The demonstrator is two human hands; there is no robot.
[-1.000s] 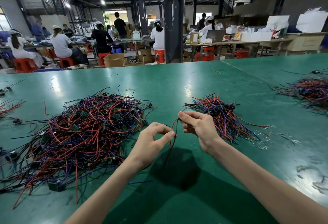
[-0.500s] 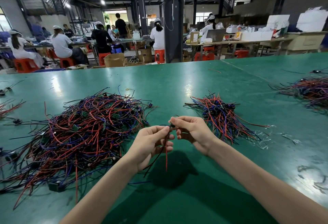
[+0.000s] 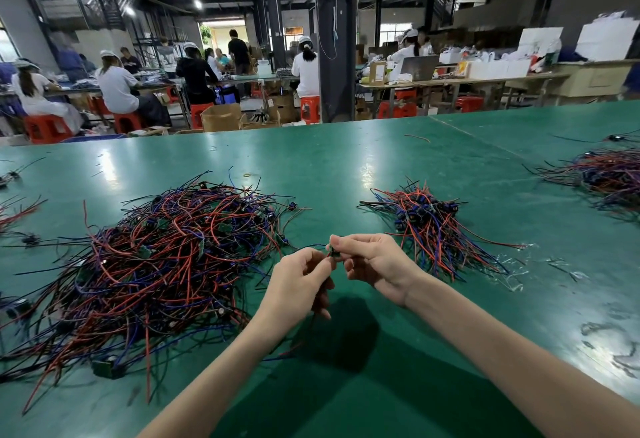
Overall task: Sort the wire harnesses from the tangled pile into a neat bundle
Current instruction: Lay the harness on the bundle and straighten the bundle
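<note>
Head view: we see the left hand [image 3: 297, 283] and the right hand [image 3: 379, 264] close together, both pinching one small wire harness [image 3: 334, 252] over the counter [image 3: 346, 167].

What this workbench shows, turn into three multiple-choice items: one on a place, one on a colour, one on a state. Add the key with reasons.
1. Where does the neat bundle lie?
A. To the right of the right hand
B. To the left of the left hand
C. In a cardboard box

2. What colour is the table top?
A. Grey
B. Green
C. White

3. What are the two hands doing?
A. Resting flat
B. Hanging empty
C. Both pinching one wire harness

Key:
1 A: the bundle's wires fan out on the table just right of the right hand.
2 B: the bare surface is green all round.
3 C: the fingertips of both hands close on the same harness, whose wires hang below the left hand.
</note>
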